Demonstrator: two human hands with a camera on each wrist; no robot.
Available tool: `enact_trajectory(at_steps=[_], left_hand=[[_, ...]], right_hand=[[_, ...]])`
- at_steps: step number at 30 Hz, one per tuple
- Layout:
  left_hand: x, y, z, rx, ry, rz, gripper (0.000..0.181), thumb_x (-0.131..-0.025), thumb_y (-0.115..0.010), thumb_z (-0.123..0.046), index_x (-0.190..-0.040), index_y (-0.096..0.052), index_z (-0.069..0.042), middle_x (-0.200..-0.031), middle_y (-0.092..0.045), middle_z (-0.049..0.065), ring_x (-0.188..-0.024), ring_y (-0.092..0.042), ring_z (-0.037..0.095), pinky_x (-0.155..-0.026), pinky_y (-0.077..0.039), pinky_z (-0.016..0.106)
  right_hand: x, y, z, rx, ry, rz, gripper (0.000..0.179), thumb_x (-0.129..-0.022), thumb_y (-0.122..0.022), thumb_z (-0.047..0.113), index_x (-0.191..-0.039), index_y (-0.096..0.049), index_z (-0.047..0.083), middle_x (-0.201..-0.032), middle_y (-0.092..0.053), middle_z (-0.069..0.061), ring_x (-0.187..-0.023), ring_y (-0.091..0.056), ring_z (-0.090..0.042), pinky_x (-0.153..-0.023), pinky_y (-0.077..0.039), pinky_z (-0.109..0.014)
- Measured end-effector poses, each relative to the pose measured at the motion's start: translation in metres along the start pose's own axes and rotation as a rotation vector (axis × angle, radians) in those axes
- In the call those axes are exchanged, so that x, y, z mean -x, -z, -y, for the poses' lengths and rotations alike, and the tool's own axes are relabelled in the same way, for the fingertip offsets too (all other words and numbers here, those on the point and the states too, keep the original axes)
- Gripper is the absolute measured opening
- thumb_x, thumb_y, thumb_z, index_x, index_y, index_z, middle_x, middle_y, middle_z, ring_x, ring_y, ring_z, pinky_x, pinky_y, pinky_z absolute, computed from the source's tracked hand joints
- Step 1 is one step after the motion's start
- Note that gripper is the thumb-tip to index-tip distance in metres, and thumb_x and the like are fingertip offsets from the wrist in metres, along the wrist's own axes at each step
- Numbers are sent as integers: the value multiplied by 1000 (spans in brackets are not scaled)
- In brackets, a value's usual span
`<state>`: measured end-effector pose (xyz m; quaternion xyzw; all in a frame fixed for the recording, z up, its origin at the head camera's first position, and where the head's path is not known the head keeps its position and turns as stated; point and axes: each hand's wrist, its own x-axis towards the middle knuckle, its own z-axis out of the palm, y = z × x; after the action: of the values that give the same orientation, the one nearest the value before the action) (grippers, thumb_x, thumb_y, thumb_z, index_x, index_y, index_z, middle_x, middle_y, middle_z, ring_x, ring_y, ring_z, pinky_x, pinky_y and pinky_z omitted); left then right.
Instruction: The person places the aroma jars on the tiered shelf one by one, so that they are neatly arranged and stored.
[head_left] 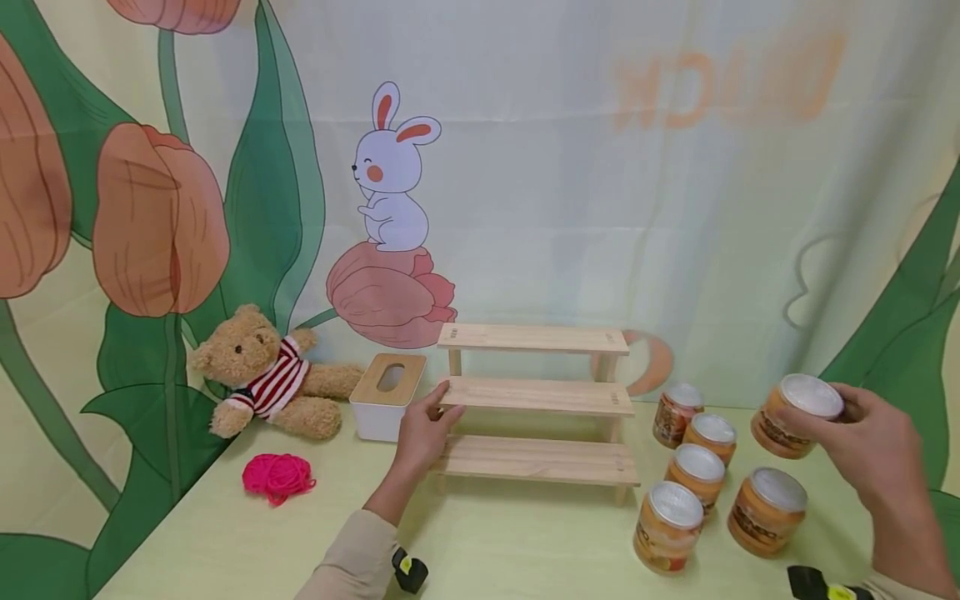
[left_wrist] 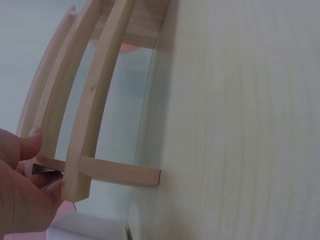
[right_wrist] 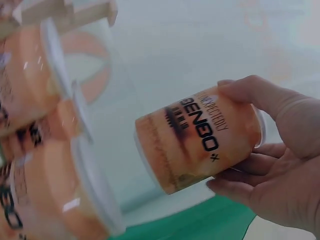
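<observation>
A three-tier wooden display rack [head_left: 540, 396] stands on the table against the backdrop. At its left side my left hand [head_left: 423, 429] holds the end of the middle tier, the thumb on the board and the fingers beneath it in the left wrist view. An orange can [right_wrist: 195, 142] with dark lettering is gripped by my right hand [head_left: 877, 437], thumb on one side and fingers on the other. In the right wrist view the can hangs tilted, apart from the others. Several similar cans with silvery lids, such as the front can [head_left: 667, 533], stand between the rack and that hand.
Left of the rack sits a white tissue box [head_left: 378, 421] with a wooden lid. A teddy bear [head_left: 277, 375] in a striped shirt leans behind a ball of pink yarn [head_left: 277, 477]. A printed curtain [head_left: 525, 208] closes off the back of the table.
</observation>
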<state>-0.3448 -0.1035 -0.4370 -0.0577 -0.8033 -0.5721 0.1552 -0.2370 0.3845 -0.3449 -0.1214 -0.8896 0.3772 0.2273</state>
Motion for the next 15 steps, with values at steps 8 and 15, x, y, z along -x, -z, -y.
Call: enact_trajectory(at_steps=[8, 15], left_hand=[[-2, 1, 0, 31, 39, 7, 55, -95, -71, -19, -147, -53, -12, -123, -67, 18, -98, -67, 22, -57, -42, 21], [-2, 2, 0, 27, 44, 7, 54, -94, -72, -20, -145, -55, -11, -126, -65, 20, -101, -67, 23, -63, -46, 22]], right_hand=[[12, -12, 37, -223, 67, 39, 74, -88, -79, 35, -143, -48, -3, -108, -60, 10, -86, -52, 4, -66, -46, -13], [26, -32, 64, -271, 145, 179, 69, -91, -76, 32, -143, -48, -3, -105, -60, 15, -93, -55, -4, -71, -49, -20]])
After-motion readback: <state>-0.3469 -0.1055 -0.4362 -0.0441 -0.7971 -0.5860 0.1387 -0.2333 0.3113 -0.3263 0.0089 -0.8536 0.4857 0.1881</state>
